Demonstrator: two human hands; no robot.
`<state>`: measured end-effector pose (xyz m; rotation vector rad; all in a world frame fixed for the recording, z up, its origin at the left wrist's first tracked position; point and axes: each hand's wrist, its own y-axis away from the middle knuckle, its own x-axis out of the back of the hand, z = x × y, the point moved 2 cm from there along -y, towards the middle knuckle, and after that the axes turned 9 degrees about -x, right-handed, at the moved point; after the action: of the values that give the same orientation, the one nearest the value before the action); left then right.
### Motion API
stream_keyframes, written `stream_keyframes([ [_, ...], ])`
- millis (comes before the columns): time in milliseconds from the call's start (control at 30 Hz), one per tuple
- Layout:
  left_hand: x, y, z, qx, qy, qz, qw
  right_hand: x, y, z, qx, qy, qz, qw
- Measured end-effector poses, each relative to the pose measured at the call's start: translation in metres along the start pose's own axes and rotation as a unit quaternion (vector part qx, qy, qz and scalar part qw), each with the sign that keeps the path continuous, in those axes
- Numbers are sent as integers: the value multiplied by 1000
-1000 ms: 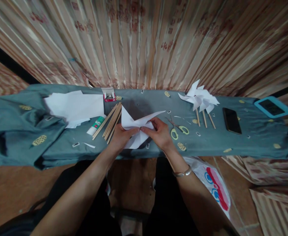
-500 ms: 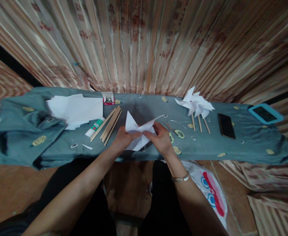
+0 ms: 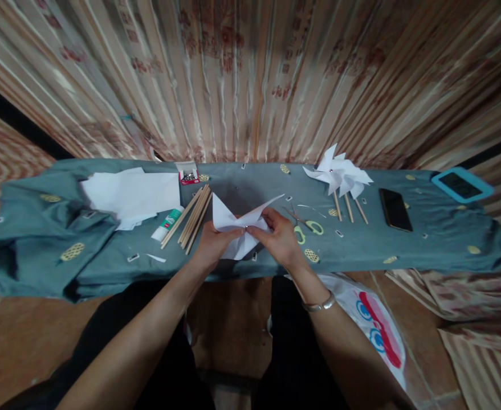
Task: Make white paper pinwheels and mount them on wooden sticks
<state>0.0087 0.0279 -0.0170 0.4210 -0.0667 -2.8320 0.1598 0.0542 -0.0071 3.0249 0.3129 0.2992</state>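
A white paper pinwheel (image 3: 240, 246) is held up between both hands over the near side of the cloth. My left hand (image 3: 216, 242) grips its left side, thumb pressed toward the centre. From the right, my right hand (image 3: 280, 234) pinches it, its thumb meeting the other at the middle. A small shiny pin head shows between the thumb tips. The fingers behind the paper are hidden. Just left of my left hand lie several wooden sticks (image 3: 195, 219). Scissors with green handles (image 3: 304, 228) rest right of my right hand.
On the patterned green cloth (image 3: 250, 176) lie a paper stack (image 3: 147, 193), a glue stick (image 3: 167, 225) and a red box of pins (image 3: 189, 175). Finished pinwheels on sticks (image 3: 339, 175), a black phone (image 3: 395, 209) and a blue-framed tablet (image 3: 461, 184) lie to the right. A curtain (image 3: 241, 102) hangs behind.
The view has shifted slightly. Both hands still hold the pinwheel, and a shiny pin head now shows at its centre between the thumbs.
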Motion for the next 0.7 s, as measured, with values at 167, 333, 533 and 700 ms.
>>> stream_keyframes([
  [167,11,4,7,-15,-29,-23,999,-5,4,2,2,32,13,999],
  [333,38,-18,18,-107,-102,7,989,-3,6,2,26,55,19,998],
  [533,71,-44,16,-177,-331,27,926,-4,15,-4,49,97,16,994],
  [700,75,-45,6,-202,-442,-23,873,-6,24,-11,80,135,8,987],
])
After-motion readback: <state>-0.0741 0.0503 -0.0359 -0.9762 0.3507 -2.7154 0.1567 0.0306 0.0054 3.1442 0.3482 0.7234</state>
